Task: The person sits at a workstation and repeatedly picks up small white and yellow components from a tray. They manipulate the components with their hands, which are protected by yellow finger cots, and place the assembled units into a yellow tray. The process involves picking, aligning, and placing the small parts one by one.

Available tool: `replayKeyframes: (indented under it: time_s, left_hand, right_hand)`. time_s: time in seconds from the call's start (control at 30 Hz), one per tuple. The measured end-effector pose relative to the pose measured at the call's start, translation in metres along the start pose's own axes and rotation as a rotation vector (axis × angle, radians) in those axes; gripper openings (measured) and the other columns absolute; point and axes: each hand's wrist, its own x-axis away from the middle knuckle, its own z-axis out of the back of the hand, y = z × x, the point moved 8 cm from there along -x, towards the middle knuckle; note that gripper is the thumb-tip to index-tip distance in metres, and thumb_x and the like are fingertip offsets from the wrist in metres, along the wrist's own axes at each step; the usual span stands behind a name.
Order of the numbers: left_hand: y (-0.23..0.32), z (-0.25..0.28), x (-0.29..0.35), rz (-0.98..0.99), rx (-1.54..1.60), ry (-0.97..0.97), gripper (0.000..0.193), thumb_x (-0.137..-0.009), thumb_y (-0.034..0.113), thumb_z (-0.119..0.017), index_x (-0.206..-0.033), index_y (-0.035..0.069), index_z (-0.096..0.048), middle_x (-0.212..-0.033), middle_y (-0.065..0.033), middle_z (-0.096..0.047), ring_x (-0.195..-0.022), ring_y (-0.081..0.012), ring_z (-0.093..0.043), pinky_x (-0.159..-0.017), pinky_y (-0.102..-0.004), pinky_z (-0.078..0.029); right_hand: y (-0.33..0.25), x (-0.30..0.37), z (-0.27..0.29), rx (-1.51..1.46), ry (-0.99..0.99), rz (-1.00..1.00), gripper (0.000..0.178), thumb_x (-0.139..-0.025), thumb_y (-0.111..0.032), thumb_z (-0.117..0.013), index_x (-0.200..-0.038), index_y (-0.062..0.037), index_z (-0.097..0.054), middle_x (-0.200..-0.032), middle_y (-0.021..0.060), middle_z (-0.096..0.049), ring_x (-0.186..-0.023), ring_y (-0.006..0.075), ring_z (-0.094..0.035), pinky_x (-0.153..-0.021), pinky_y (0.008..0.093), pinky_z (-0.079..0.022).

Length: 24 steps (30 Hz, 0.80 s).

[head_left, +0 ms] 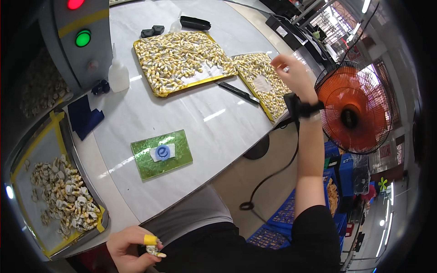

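Note:
At the lower left, my left hand pinches a small white-and-yellow curled piece between thumb and forefinger. Yellow tape wraps that forefinger. My right hand is raised at the right, above the edge of a yellow-rimmed tray full of small yellow-and-grey capsule-shaped pieces. Its fingers are curled together, and what they hold, if anything, is too small to tell. A black band circles the right wrist. A larger yellow-edged tray of similar pieces lies beside the first.
A green block with a blue ring-shaped item lies on the table. Left of it are a blue cloth, white bottle and taped bin of curled pieces. A black-handled tool lies by the trays; an orange fan stands right.

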Motion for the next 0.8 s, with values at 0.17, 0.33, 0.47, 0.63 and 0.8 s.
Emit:
replayKeyframes:
  time_s: [0.17,0.33,0.47,0.63,0.8]
  left_hand:
    - [-0.007,-0.007,0.001,0.020,0.043,-0.064,0.026,-0.075,0.002,-0.071,-0.094,-0.008,-0.058,-0.081,-0.0150,-0.057,-0.070,-0.0182,-0.054,-0.062,-0.0252,-0.044]
    - [-0.021,0.007,0.007,-0.015,0.019,-0.021,0.031,-0.068,0.013,-0.080,-0.084,-0.004,-0.059,-0.071,-0.0135,-0.062,-0.060,-0.0197,-0.059,-0.056,-0.0272,-0.049]
    - [-0.004,-0.002,0.000,-0.043,0.057,-0.046,0.023,-0.075,0.005,-0.073,-0.090,-0.006,-0.060,-0.077,-0.0136,-0.061,-0.067,-0.0178,-0.057,-0.060,-0.0255,-0.046]
    - [-0.021,0.008,-0.005,0.041,0.108,-0.006,0.030,-0.060,0.004,-0.082,-0.081,-0.007,-0.065,-0.073,-0.0147,-0.066,-0.067,-0.0214,-0.064,-0.062,-0.0273,-0.050]
    - [-0.017,0.006,-0.004,0.045,0.157,0.076,0.030,-0.061,0.004,-0.082,-0.083,-0.006,-0.064,-0.074,-0.0144,-0.066,-0.068,-0.0211,-0.064,-0.063,-0.0276,-0.050]
  right_hand:
    - [0.107,-0.009,-0.071,0.225,-0.334,-0.171,0.015,-0.070,-0.009,-0.066,-0.082,0.0000,-0.066,-0.079,0.0149,-0.066,-0.076,0.0265,-0.064,-0.067,0.0342,-0.049]
    - [0.107,-0.020,-0.085,0.320,-0.399,-0.081,0.008,-0.069,-0.006,-0.063,-0.074,-0.0002,-0.063,-0.075,0.0158,-0.064,-0.072,0.0278,-0.063,-0.064,0.0344,-0.048]
    - [0.035,-0.024,-0.049,0.153,-0.169,0.060,0.014,-0.074,-0.002,-0.060,-0.086,-0.0014,-0.066,-0.080,0.0177,-0.065,-0.075,0.0278,-0.064,-0.068,0.0335,-0.050]
    - [-0.109,0.024,-0.047,-0.503,-0.257,0.185,0.006,-0.083,-0.005,-0.063,-0.086,-0.0003,-0.064,-0.070,0.0054,-0.060,-0.063,0.0104,-0.055,-0.061,0.0211,-0.046]
    - [-0.212,0.072,-0.078,-0.749,-0.492,0.356,0.003,-0.081,-0.003,-0.062,-0.084,-0.0023,-0.062,-0.064,0.0040,-0.058,-0.052,0.0081,-0.050,-0.050,0.0204,-0.041]
